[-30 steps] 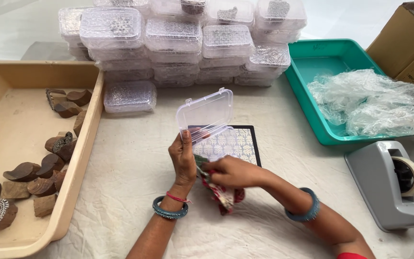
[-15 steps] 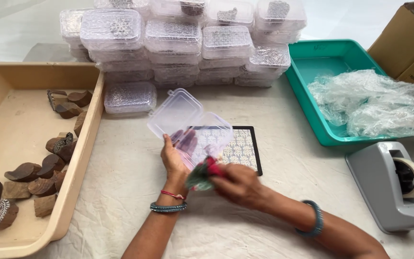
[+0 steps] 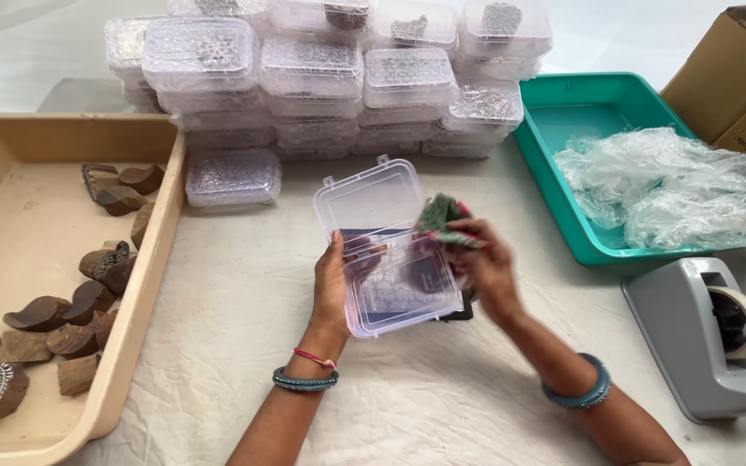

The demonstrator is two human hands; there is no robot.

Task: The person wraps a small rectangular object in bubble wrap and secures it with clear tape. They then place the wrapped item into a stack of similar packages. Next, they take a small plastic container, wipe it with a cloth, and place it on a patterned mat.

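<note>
**Hands on open clear box, small wrapped item at its edge**

Left hand [image 3: 331, 285] grips the left side of a clear plastic hinged box [image 3: 390, 250], thumb over the rim, fingers closed around the edge. Box is open, lid tipped up and away, held just above the cloth-covered table [image 3: 235, 345]. Right hand [image 3: 481, 267] pinches a small green-and-red patterned item [image 3: 439, 217] between fingertips, right at the box's right rim; could be fabric or a wrapped block, too blurred to tell. Something dark shows through the box bottom, a flat black-edged pad [image 3: 464, 312] poking out below on the right.

Bangles on both wrists, a red thread on the left.

Left of the hands: beige tray [image 3: 140, 285] holding dark wooden carved blocks [image 3: 53, 315]. Right, near edge: grey tape dispenser [image 3: 705, 332] with a roll of tape. Further out, one closed clear box [image 3: 233, 177] sits alone just beside the tray. Behind it, a stack of closed clear boxes [image 3: 338, 73], several layers high. Far right: teal tray [image 3: 576, 112] with crumpled clear plastic wrap [image 3: 675, 185], and a cardboard box [image 3: 736, 78] at the corner.
</note>
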